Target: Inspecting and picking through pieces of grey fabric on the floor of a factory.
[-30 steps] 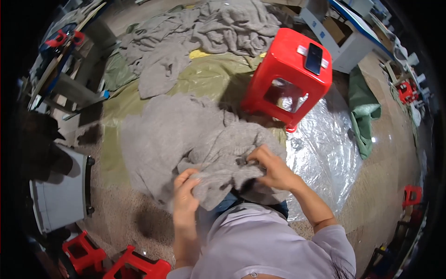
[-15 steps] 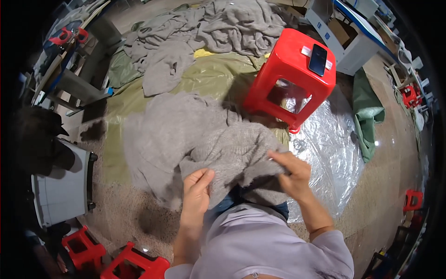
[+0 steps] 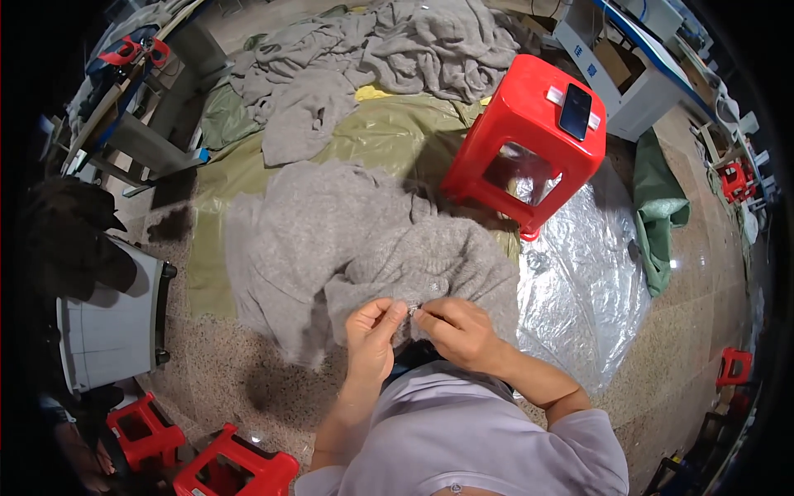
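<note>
Since the earlier frame the right hand has swung in toward nine o'clock, bringing its fingertips just beside those of the left hand. Thumbs and forefingers of both pinch a small bit of the grey knit cloth, which spreads from the fingertips toward ten and twelve o'clock. Beneath it lies an olive sheet. At three o'clock is a clear plastic sheet; at one, a red stool bearing a phone. At twelve, farther off, sits a grey fabric heap.
</note>
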The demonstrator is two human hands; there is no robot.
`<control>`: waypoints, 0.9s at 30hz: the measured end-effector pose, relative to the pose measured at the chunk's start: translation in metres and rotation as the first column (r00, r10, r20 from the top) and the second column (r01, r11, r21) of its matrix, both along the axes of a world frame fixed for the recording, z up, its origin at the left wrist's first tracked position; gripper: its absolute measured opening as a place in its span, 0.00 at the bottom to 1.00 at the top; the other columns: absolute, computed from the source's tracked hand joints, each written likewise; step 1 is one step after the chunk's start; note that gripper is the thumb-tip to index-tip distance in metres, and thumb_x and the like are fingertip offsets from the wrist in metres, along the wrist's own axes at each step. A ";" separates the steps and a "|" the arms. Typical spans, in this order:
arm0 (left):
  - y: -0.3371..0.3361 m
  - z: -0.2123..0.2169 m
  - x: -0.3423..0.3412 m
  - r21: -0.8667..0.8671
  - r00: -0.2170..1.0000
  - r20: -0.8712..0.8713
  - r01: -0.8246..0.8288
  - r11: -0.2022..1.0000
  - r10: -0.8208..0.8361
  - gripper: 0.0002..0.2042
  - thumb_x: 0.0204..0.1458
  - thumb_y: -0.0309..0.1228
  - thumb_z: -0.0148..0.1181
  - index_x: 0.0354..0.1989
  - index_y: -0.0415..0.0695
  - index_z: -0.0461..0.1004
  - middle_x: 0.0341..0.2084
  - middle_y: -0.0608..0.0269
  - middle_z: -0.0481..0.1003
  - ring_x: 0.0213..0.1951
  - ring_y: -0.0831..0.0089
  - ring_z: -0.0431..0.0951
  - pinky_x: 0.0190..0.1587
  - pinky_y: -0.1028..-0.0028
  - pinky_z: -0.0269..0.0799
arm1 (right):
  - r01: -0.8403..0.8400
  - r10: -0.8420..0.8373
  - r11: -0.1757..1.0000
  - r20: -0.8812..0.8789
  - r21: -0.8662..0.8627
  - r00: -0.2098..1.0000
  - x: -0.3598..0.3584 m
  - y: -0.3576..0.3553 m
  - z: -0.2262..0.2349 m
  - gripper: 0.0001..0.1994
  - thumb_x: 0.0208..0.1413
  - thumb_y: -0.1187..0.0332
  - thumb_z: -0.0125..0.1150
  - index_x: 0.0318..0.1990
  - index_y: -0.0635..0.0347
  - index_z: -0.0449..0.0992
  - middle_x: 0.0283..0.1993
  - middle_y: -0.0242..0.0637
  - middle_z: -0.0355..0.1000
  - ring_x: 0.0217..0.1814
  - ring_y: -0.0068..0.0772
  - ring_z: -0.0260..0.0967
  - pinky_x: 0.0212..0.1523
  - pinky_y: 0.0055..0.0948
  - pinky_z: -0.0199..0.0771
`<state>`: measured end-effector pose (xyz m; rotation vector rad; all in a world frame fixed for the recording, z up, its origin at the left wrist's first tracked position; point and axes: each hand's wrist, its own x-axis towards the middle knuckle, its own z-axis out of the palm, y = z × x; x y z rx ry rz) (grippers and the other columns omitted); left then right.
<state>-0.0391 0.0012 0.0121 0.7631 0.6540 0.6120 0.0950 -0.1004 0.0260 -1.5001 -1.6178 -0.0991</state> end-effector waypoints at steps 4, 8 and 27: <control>0.000 -0.005 0.000 0.087 1.000 0.005 -0.011 0.996 0.010 0.06 0.51 0.17 0.63 0.37 0.34 0.75 0.29 0.69 0.74 0.31 0.85 0.71 0.36 0.83 0.67 | 0.030 -0.030 0.999 -0.008 0.024 1.000 -0.004 0.005 -0.003 0.13 0.40 0.78 0.61 0.38 0.64 0.75 0.37 0.39 0.71 0.34 0.39 0.72 0.31 0.32 0.71; 0.006 -0.017 -0.010 0.289 0.997 -0.068 0.042 0.956 -0.024 0.08 0.49 0.13 0.61 0.37 0.33 0.75 0.33 0.59 0.77 0.36 0.77 0.76 0.42 0.79 0.72 | -0.103 0.057 0.986 -0.311 -0.132 0.949 0.000 0.004 -0.006 0.17 0.35 0.86 0.59 0.38 0.64 0.75 0.37 0.41 0.71 0.36 0.41 0.72 0.34 0.32 0.72; 0.007 -0.031 -0.012 0.142 0.999 -0.053 0.009 0.990 -0.002 0.18 0.47 0.11 0.56 0.47 0.40 0.74 0.39 0.61 0.75 0.38 0.77 0.75 0.36 0.83 0.68 | 0.141 -0.138 0.989 -0.088 0.030 0.986 -0.008 0.014 -0.020 0.14 0.33 0.78 0.62 0.33 0.63 0.70 0.23 0.39 0.62 0.22 0.41 0.64 0.22 0.36 0.65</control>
